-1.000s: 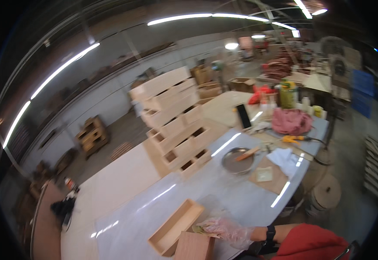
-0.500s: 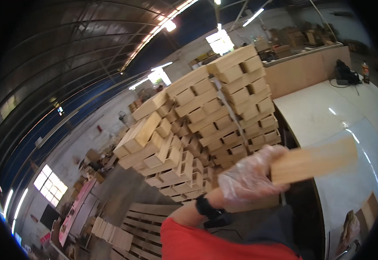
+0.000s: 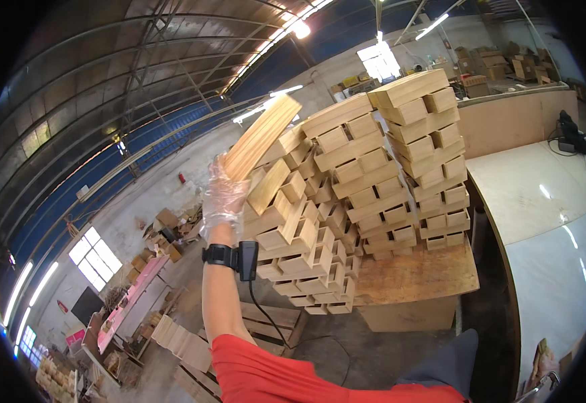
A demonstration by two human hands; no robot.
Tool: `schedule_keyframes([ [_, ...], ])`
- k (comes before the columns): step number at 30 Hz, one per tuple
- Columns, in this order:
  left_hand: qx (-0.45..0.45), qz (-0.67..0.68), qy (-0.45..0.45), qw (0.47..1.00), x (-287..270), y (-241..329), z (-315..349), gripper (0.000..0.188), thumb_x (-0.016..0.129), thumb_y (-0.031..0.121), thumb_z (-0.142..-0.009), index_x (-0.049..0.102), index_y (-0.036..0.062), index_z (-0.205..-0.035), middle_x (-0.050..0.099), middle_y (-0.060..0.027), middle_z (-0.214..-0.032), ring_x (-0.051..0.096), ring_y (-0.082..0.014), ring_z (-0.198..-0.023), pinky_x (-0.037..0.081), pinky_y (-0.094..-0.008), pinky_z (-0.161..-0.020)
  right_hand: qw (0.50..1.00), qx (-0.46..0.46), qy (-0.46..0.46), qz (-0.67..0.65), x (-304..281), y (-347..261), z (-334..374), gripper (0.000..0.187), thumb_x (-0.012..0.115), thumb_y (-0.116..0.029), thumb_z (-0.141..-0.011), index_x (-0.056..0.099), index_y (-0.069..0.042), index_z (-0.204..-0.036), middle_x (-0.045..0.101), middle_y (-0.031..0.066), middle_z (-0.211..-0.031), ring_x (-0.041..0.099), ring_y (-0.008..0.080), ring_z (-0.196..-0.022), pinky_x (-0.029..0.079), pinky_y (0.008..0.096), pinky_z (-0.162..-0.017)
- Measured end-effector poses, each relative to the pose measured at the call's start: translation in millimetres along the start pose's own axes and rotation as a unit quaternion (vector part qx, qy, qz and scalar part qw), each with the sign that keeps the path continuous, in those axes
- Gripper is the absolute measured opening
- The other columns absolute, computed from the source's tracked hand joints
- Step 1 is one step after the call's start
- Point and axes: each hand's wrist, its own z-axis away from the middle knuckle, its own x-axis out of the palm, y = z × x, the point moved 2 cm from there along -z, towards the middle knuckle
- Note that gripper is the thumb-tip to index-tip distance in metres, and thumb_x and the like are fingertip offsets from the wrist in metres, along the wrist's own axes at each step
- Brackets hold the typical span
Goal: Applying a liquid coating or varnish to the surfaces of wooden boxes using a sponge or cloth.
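Raised over the nearest stack, my left hand (image 3: 226, 195), in a clear plastic glove, grips the lower end of a long, pale wooden box (image 3: 264, 136). Its far end tilts up to the right. Just beneath and beside it stands the near stack of similar wooden boxes (image 3: 293, 232), laid crosswise in layers. My right hand (image 3: 547, 364) shows only partly at the lower right rim, fingers curled; what it holds is too blurred to make out. A black strap with a small device (image 3: 247, 260) and cable sits on my left wrist.
Taller box stacks (image 3: 367, 168) rise on a wooden tabletop (image 3: 414, 275). A white-topped table (image 3: 528, 195) stretches along the right, with a black bag (image 3: 570, 136) on it. Slatted pallets (image 3: 266, 322) lie on the floor. A pink-topped bench (image 3: 132, 292) stands far left.
My left hand has carried the wooden box from over the white table leftward and up to the near stack. The view has shifted, and my right hand sits lower at the rim.
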Motion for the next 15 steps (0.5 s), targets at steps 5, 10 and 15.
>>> schedule_keyframes([
  [5,-0.142,-0.098,-0.119,0.978,-13.8,-30.4,-11.7,0.073,0.071,0.022,-0.077,0.039,0.0107,-0.142,0.044,-0.0155,-0.144,0.052,-0.0351,-0.124,0.046,-0.0398,-0.104,0.999,0.026,0.015,0.023,24.7,-20.1,8.2,0.039,0.064,-0.027,-0.091,0.064,-0.003,-0.121,0.068,0.0088,-0.109,0.061,0.0178,-0.09,0.047,0.0275,-0.075],
  [10,-0.103,-0.194,-0.099,0.971,13.6,-107.7,-19.8,0.072,0.067,0.016,-0.078,0.039,0.0175,-0.144,0.032,-0.0101,-0.154,0.048,-0.0312,-0.13,0.045,-0.0395,-0.105,0.998,0.043,0.022,0.037,45.9,-30.2,13.6,0.038,0.062,-0.028,-0.092,0.065,-0.004,-0.121,0.068,0.0072,-0.107,0.061,0.0158,-0.088,0.046,0.0263,-0.072],
  [15,-0.155,-0.359,-0.152,0.908,23.7,-100.2,-22.4,0.071,0.067,0.016,-0.079,0.04,0.0188,-0.145,0.026,-0.0108,-0.156,0.048,-0.0301,-0.13,0.046,-0.0393,-0.104,0.997,0.054,0.032,0.05,63.9,-39.1,17.3,0.038,0.06,-0.028,-0.093,0.065,-0.004,-0.121,0.068,0.0055,-0.105,0.06,0.0137,-0.086,0.045,0.0251,-0.069],
])
